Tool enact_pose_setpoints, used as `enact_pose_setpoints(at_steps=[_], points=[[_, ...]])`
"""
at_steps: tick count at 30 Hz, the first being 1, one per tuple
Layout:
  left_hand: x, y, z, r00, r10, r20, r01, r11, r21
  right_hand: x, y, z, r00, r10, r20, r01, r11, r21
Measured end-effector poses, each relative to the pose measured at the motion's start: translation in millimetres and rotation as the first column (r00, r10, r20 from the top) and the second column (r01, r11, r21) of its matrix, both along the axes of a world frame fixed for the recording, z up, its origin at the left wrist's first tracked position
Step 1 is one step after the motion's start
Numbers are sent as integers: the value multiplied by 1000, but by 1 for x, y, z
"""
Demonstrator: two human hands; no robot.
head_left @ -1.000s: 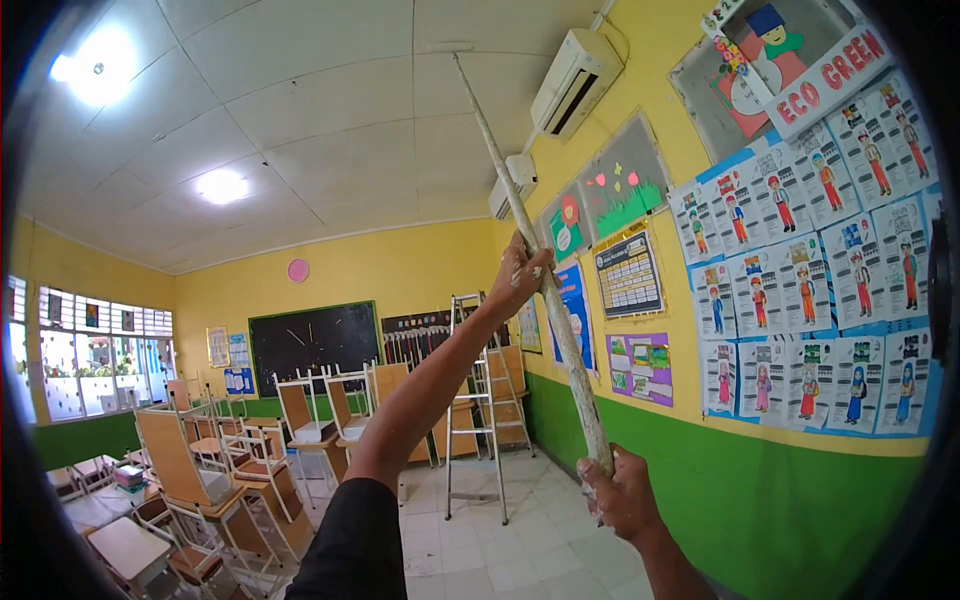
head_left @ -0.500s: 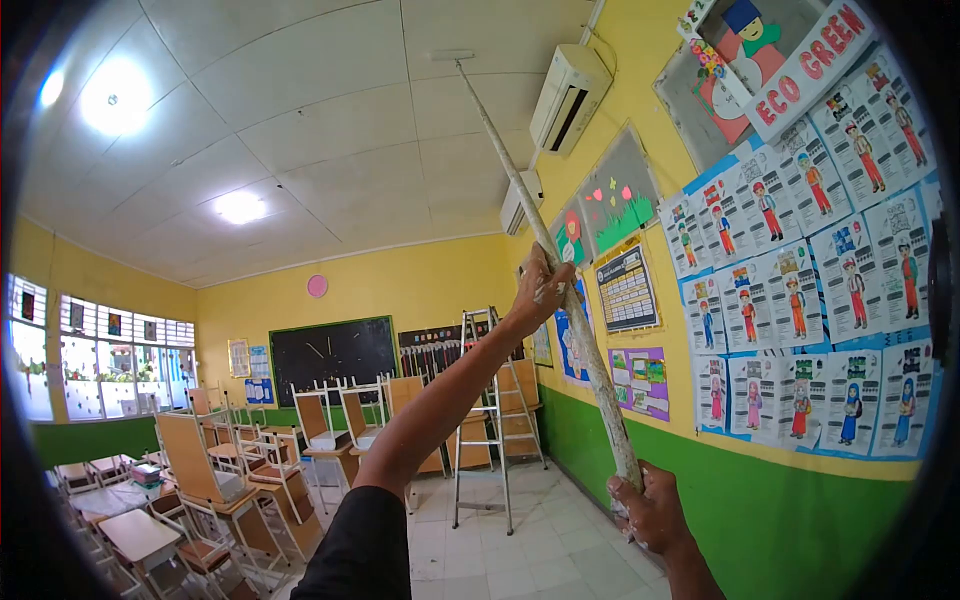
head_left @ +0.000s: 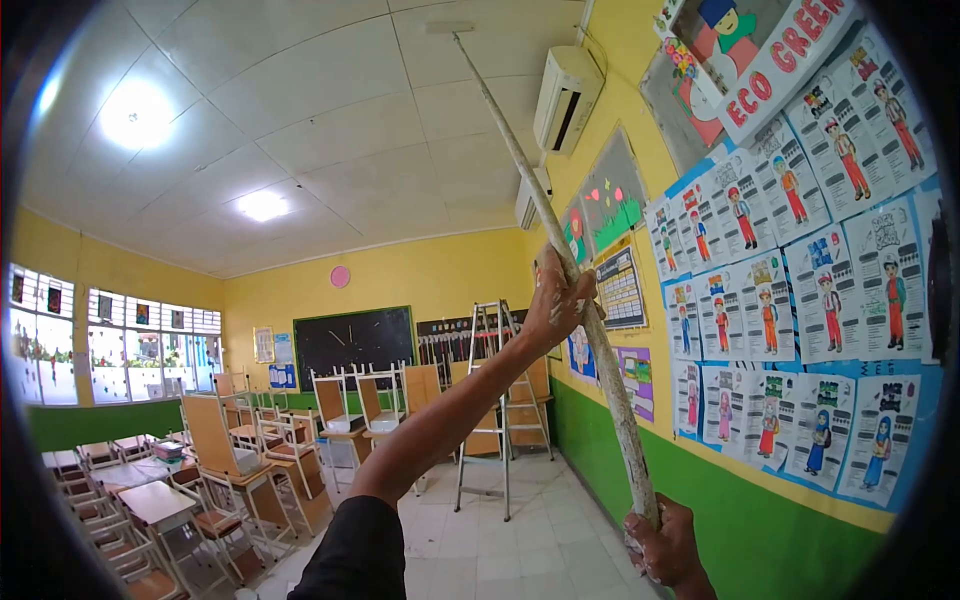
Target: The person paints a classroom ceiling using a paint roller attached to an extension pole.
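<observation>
Long pole (head_left: 560, 235) slants to ceiling; left hand (head_left: 553, 305) grips mid-shaft, right hand (head_left: 665, 545) low end.

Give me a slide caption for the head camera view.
Both hands, left hand high, right hand low, grip a long pole reaching the classroom ceiling.

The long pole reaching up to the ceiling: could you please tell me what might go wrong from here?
1. The pole tip is at the ceiling close to the air conditioner; a sideways drift could knock it.
2. The left hand and right hand grip only the lower half, so the long upper part may wobble.
3. The posters on the wall hang close beside the pole and could be scraped.
</observation>
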State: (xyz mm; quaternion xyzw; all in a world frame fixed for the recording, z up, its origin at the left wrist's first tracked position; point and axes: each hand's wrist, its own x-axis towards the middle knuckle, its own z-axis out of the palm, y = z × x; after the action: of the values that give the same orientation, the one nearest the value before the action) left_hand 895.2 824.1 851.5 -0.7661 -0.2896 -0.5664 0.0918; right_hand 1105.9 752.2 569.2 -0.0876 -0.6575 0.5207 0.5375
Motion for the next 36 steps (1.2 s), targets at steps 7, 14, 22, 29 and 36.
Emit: enact_pose_setpoints(at_steps=[7,14,22,29,36], points=[[52,-10,-7,999,-42,-32,44,996,74,51,-14,-7,998,-54,-14,55,997,47],[72,-13,-16,998,-26,-58,30,998,63,68,-9,-25,991,-124,-40,128,986,110],[81,-16,-22,987,-159,-13,159,987,-18,65,-4,-30,972,-227,-59,234,952,199],[51,15,-15,972,-234,12,234,971,-46,31,20,-22,967,-242,-77,253,947,197],[-32,73,-2,984,-167,-61,172,982,78,-40,49,-10,985,-173,13,173,985,3]])
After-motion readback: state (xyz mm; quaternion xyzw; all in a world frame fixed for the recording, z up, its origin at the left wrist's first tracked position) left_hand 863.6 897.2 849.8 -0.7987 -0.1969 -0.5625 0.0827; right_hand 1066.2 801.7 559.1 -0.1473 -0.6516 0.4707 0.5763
